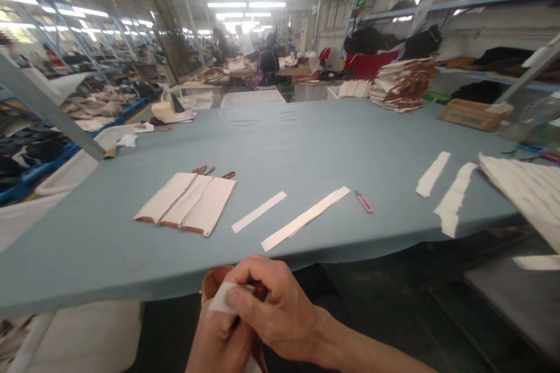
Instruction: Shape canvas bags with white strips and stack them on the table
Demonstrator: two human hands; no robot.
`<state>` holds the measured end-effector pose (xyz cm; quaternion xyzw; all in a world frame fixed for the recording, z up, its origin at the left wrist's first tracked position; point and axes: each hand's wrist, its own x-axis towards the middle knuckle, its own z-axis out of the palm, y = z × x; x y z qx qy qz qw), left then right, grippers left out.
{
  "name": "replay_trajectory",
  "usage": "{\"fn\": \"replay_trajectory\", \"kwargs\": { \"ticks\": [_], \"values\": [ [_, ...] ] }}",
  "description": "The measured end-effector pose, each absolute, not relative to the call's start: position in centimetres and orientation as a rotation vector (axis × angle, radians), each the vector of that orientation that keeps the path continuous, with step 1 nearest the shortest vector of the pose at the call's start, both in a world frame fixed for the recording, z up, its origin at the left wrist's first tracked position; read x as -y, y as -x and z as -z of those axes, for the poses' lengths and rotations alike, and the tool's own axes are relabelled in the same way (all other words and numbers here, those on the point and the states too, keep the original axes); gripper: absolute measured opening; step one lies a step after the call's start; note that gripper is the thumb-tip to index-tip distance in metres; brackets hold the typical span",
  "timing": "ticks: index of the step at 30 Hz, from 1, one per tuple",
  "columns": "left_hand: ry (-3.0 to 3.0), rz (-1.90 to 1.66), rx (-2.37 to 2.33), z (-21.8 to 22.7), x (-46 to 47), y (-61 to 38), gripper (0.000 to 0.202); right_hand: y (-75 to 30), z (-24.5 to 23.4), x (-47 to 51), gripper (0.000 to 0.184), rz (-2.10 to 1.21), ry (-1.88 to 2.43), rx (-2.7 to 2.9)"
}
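Note:
At the table's near edge, my right hand (280, 309) is closed, thumb and fingers pinching a short white strip (222, 297). Under and beside it, my left hand (223, 341) is closed round a brown-lined piece (215, 277), which looks like a small bag; much of it is hidden by both hands. The white strip lies across the back of my left hand. Beyond my hands, a narrow white strip (259, 211) lies on the table, and nearby is a small stack of longer cream strips (301, 220). Pink-handled thread snips (364, 202) lie to their right.
Several flat cream pouches with brown edges (186, 204) lie on the blue-green table (306, 145) at left. Torn white strips (455, 198) and cream fabric (525, 192) lie at right. A tall fabric stack (402, 84) and a cardboard box (472, 113) stand at the far right.

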<state>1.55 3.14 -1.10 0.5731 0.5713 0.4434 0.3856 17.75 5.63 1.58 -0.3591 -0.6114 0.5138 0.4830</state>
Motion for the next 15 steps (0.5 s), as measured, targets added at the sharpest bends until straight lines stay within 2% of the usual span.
{"fn": "replay_trajectory", "kwargs": {
  "ticks": [2, 5, 6, 8, 12, 15],
  "values": [
    [-1.496, -1.130, -1.511, 0.8, -3.1, -1.4, 0.040, -18.7, -1.9, -6.4, 0.027, -1.240, 0.899, 1.374],
    [-1.395, -1.317, -1.699, 0.6, -3.3, -0.8, 0.055, -20.9, -2.4, -6.8, 0.036, -1.220, 0.998, 1.260],
    [-1.358, -1.371, -1.748, 0.6, -3.5, -0.5, 0.059, -21.5, -2.4, -6.4, 0.036, -1.255, 1.021, 1.320],
    [-1.304, -1.414, -1.785, 0.7, -3.8, -0.2, 0.067, -22.1, -1.7, -4.8, 0.025, -1.328, 1.060, 1.563],
    [-1.214, -1.438, -1.807, 1.0, -4.3, -1.0, 0.078, -20.4, 1.6, -0.8, 0.014, -0.742, 0.840, 2.060],
    [-1.164, -1.400, -1.787, 1.4, -4.2, -1.9, 0.083, -18.6, 3.9, 0.1, 0.015, -0.315, 0.984, 2.154]
  ]
}}
